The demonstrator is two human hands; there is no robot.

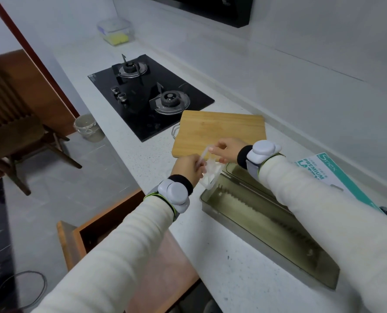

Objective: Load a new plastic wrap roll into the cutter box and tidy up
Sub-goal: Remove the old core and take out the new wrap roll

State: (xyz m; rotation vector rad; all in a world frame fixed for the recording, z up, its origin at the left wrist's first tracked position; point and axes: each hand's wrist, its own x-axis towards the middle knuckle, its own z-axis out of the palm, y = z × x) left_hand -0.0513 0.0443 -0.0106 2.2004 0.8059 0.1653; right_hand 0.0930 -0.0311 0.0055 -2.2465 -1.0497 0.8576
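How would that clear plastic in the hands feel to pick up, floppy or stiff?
Probably floppy: the clear plastic wrapper sags in crumpled folds between the left hand and right hand. Likely very light, since fingertip pinches hold it up. It may be slippery too; it looks glossy.

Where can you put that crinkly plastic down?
Bare white speckled counter lies left of the wooden cutting board, in front of the black gas hob; another patch lies nearer than the olive see-through cutter box. It is crowded between board, box and teal glove carton.
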